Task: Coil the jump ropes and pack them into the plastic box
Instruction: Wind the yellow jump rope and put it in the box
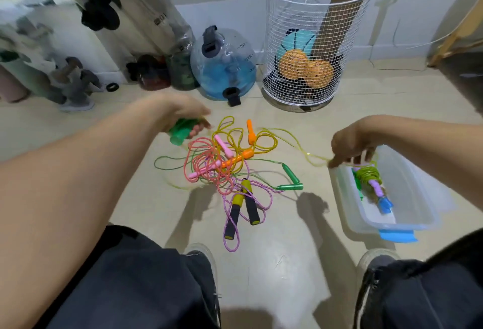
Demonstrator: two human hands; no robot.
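A tangle of jump ropes (222, 169) lies on the floor in front of me: pink, orange, yellow, green and a purple rope with black-and-yellow handles (243, 208). My left hand (188, 119) is shut on green handles (180, 132) above the pile's left side. My right hand (350, 145) pinches a yellow rope (295, 140) at the far left corner of the clear plastic box (407, 213). That rope runs from the pile to my fingers. Inside the box lies a coiled green rope (368, 174) beside purple and blue handles.
A white wire basket (311, 49) with balls stands behind the pile. A blue water jug (224, 64) sits to its left, with bottles and clutter along the wall. My knees and shoes (203, 258) are at the bottom. A blue lid clip (397, 236) sticks out of the box's near end.
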